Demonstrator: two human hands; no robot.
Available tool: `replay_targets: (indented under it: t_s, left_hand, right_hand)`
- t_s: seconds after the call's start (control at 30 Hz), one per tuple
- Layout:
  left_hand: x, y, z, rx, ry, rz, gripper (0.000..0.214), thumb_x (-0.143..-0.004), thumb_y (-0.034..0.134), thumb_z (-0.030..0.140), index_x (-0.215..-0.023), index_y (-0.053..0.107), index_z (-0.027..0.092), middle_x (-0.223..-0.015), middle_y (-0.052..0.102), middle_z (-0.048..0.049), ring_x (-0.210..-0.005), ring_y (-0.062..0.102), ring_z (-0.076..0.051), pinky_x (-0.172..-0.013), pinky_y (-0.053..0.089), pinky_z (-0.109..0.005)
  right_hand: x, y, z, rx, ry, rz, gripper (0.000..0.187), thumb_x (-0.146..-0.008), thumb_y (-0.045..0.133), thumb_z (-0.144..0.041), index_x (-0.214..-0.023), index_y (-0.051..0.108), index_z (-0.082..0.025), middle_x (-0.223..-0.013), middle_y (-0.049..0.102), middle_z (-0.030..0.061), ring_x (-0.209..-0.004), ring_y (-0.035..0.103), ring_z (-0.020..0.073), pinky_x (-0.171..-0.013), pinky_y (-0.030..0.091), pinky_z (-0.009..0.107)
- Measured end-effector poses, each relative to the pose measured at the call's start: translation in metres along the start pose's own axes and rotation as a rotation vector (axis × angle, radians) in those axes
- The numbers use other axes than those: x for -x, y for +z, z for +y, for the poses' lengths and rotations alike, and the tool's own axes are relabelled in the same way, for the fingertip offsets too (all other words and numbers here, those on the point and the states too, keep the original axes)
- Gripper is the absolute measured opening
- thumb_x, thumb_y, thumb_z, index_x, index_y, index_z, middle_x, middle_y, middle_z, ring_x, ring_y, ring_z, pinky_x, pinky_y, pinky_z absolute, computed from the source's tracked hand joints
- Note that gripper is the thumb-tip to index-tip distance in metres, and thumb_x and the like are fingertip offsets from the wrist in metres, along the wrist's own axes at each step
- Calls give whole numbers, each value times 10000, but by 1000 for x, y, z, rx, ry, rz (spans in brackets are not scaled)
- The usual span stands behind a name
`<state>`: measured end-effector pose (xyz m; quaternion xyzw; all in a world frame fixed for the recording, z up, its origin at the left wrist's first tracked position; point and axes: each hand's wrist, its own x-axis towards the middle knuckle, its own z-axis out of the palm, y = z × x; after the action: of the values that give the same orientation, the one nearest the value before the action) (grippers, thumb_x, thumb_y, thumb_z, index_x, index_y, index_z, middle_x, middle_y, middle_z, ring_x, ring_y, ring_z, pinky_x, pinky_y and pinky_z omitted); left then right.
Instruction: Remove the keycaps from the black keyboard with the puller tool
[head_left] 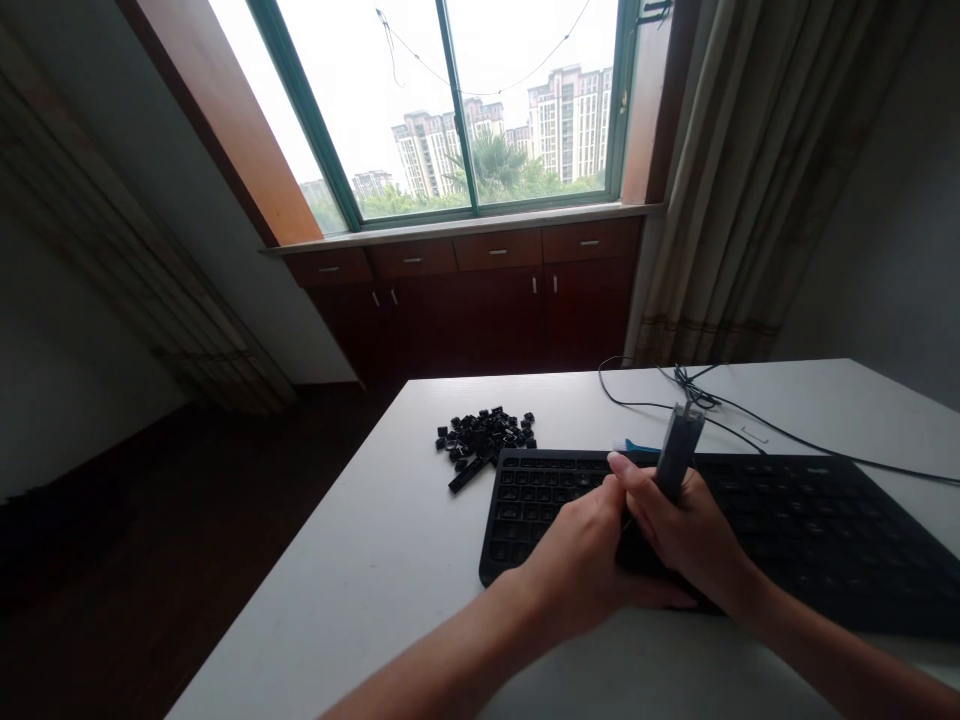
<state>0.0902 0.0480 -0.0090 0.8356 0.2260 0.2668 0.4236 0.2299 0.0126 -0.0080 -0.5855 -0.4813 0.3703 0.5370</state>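
A black keyboard (pixel 795 510) lies on the white table, and many sockets on its left part (pixel 525 495) show no keycaps. My right hand (pixel 690 530) is closed round a dark grey, bar-shaped tool (pixel 680 445), held upright over the keyboard with a small metal bit at its top. Its lower end is hidden by my fingers. My left hand (pixel 581 560) presses against my right hand above the keys, fingers curled, its thumb stretched along the keyboard's front edge. Whatever is between the left fingers is hidden. Loose black keycaps (pixel 487 435) lie heaped behind the keyboard's left corner.
Behind the keyboard lies a blue-handled brush (pixel 636 446), partly hidden by my right hand. A black cable (pixel 697 390) is bundled at the table's back, near a thin bent wire (pixel 754 435). Wooden cabinets (pixel 465 310) stand under the window beyond the table (pixel 337 570).
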Motion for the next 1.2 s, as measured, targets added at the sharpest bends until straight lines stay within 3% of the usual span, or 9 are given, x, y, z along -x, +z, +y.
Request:
replay_targets:
  t_s: [0.17, 0.3, 0.4, 0.6, 0.8, 1.03, 1.2]
  left_hand:
    - [4, -25, -11, -239, 4, -30, 878, -649, 909, 510, -1382, 534, 204, -1335, 643, -109, -1226, 607, -324, -1071, 479, -456]
    - [2, -35, -18, -360, 76, -48, 702, -694, 860, 567, -1242, 639, 189, -1276, 670, -105, -1193, 620, -300, -1060, 482, -440]
    - [1, -35, -19, -405, 142, -78, 633, -721, 843, 560, -1210, 665, 201, -1248, 688, -86, -1200, 616, -277, -1079, 462, -422]
    - [3, -31, -20, -386, 182, -60, 764, -690, 846, 594, -1316, 598, 233, -1280, 673, -61, -1182, 619, -264, -1080, 455, -397]
    - [3, -29, -20, -403, 146, -49, 730, -680, 835, 630, -1253, 636, 224, -1193, 687, -53, -1151, 617, -268, -1050, 466, -399]
    - [3, -26, -22, -393, 143, -39, 692, -680, 828, 645, -1186, 655, 205, -1190, 689, -63, -1157, 616, -269, -1070, 447, -400]
    - [3, -25, -21, -397, 146, -49, 720, -699, 818, 642, -1242, 636, 206, -1203, 687, -68, -1168, 617, -266, -1083, 440, -402]
  right_hand:
    - [-3, -4, 0, 17, 5, -59, 650, -918, 567, -621, -440, 409, -210, -347, 361, -47, -311, 337, 72, -359, 263, 229]
    - [-5, -10, 0, 120, -99, -126, 602, -957, 542, -572, -499, 429, -199, -424, 381, -46, -382, 351, 78, -393, 257, 235]
    - [-7, -14, 0, 176, -144, -178, 561, -968, 537, -550, -547, 430, -195, -487, 350, -54, -445, 315, 81, -428, 254, 240]
    - [-12, -17, 3, 242, -111, -296, 529, -972, 508, -554, -604, 526, -175, -558, 355, -40, -517, 320, 107, -471, 274, 264]
    - [-9, -16, 3, 265, -147, -351, 518, -980, 504, -514, -597, 536, -167, -560, 371, -37, -524, 333, 107, -479, 289, 263]
    - [-11, -22, 2, 321, -269, -419, 467, -992, 511, -462, -724, 698, -128, -603, 520, -4, -548, 438, 122, -508, 369, 258]
    - [-16, -29, 2, 344, -306, -473, 475, -986, 520, -500, -741, 724, -148, -623, 597, 10, -561, 502, 132, -512, 431, 240]
